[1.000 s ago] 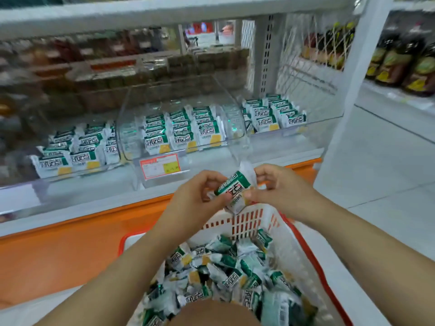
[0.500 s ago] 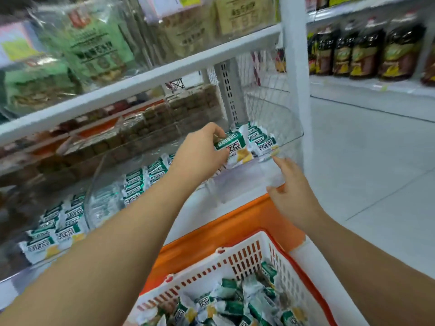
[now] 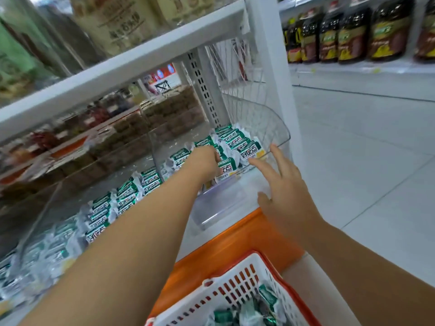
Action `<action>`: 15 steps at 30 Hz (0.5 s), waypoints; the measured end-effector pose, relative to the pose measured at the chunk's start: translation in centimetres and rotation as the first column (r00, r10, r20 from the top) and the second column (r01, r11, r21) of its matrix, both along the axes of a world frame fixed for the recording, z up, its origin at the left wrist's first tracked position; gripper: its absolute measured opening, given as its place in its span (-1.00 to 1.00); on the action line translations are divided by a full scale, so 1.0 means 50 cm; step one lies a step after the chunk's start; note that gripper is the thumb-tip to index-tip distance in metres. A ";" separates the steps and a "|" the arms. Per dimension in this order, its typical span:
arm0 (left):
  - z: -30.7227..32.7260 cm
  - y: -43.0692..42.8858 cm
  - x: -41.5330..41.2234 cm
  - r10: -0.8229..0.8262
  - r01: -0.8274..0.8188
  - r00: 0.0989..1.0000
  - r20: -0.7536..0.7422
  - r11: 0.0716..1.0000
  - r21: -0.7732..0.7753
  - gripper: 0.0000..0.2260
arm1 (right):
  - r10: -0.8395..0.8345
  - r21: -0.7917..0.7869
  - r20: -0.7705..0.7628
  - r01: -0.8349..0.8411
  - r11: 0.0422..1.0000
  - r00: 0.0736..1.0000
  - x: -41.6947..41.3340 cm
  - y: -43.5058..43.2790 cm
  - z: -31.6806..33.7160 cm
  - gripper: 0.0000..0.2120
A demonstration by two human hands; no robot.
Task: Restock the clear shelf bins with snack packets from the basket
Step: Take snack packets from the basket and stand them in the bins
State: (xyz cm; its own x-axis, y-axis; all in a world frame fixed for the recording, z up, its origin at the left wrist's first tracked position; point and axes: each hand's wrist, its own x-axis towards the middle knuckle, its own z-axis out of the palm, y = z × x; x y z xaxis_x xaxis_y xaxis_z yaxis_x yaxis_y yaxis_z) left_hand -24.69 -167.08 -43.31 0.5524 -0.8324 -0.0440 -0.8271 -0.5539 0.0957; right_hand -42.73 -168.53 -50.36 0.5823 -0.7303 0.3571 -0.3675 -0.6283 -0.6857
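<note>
While the red-rimmed white basket (image 3: 235, 274) waits below both wrists with loose snack packets (image 3: 247, 309) left in it, the work is up at the shelf. The right hand (image 3: 282, 191) is spread, fingers straight, at the front right corner of the clear bin (image 3: 266, 123); whether it touches the plastic I cannot tell. Just to its left, the left hand (image 3: 207, 161) reaches over the bin's front wall, fingers curled down on a green-and-white packet (image 3: 227, 169) at the front of the rows (image 3: 237, 142) that lie beyond its knuckles.

Half a second ago that packet was carried in the air short of the bin and the right hand hung lower, by the orange shelf edge (image 3: 235, 241). Now the packet is inside, so I judge this one all but placed, with only the release remaining and more to fetch from the basket.

Left of the left forearm, the neighbouring bin's packets (image 3: 127, 191) lie in rows. Bold characters mark each wrapper, too distorted to read. Beyond the right hand, dark bottles (image 3: 353, 34) carry yellow-green labels, illegible.
</note>
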 end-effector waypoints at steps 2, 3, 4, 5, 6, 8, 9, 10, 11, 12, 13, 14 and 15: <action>-0.011 -0.009 0.008 -0.013 0.013 0.999 0.049 1.000 0.015 -0.84 | -0.005 -0.001 -0.001 0.005 1.000 1.000 0.003 -0.002 -0.005 -0.38; -0.016 -0.012 0.012 -0.015 0.014 0.997 0.074 1.000 0.022 -0.87 | -0.006 -0.002 -0.002 0.006 1.000 1.000 0.005 -0.003 -0.007 -0.38; -0.020 -0.013 0.015 -0.013 0.010 0.996 0.093 1.000 0.027 -0.89 | -0.005 -0.001 -0.002 0.005 1.000 1.000 0.006 -0.004 -0.008 -0.38; -0.023 -0.013 0.017 -0.007 0.004 0.994 0.107 1.000 0.030 -0.91 | -0.005 0.001 0.000 0.005 1.000 1.000 0.006 -0.005 -0.010 -0.38; -0.025 -0.012 0.018 0.001 -0.005 0.993 0.120 0.999 0.032 -0.92 | -0.004 0.000 -0.001 0.004 1.000 1.000 0.006 -0.005 -0.011 -0.38; -0.027 -0.011 0.023 0.010 -0.015 0.988 0.156 0.999 0.032 -0.92 | -0.002 -0.002 -0.009 0.002 1.000 1.000 0.005 -0.006 -0.014 -0.37; -0.028 -0.010 0.025 0.013 -0.019 0.986 0.168 0.999 0.033 -0.88 | 0.002 -0.001 -0.015 -0.002 1.000 1.000 0.005 -0.007 -0.015 -0.37; -0.027 -0.008 0.026 0.013 -0.020 0.985 0.175 0.999 0.036 -0.84 | 0.006 -0.002 -0.022 -0.006 1.000 1.000 0.005 -0.006 -0.015 -0.37; -0.026 -0.005 0.026 0.012 -0.020 0.984 0.179 0.999 0.041 -0.81 | 0.005 -0.002 -0.025 -0.006 1.000 1.000 0.006 -0.006 -0.014 -0.36; -0.023 -0.003 0.025 0.010 -0.019 0.983 0.181 0.999 0.048 -0.78 | 0.002 -0.008 -0.026 -0.003 1.000 1.000 0.006 -0.005 -0.014 -0.36; -0.018 0.000 0.023 0.008 -0.018 0.984 0.179 0.998 0.055 -0.76 | -0.003 -0.012 -0.033 0.002 1.000 0.999 0.005 -0.002 -0.014 -0.35; -0.013 0.004 0.020 0.005 -0.016 0.984 0.177 0.998 0.058 -0.74 | -0.004 -0.013 -0.041 0.003 1.000 0.999 0.005 0.003 -0.014 -0.33; -0.005 0.009 0.015 0.001 -0.011 0.984 0.177 0.998 0.055 -0.74 | -0.001 -0.016 -0.049 0.000 1.000 0.999 0.004 0.008 -0.015 -0.32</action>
State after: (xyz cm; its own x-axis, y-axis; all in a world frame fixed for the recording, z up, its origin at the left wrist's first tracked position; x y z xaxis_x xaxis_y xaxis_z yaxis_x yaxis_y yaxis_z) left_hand -23.92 -166.63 -43.57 0.5606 -0.8280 0.0090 -0.8248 -0.5593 -0.0832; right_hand -42.55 -168.10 -51.09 0.5992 -0.7252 0.3392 -0.4010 -0.6385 -0.6569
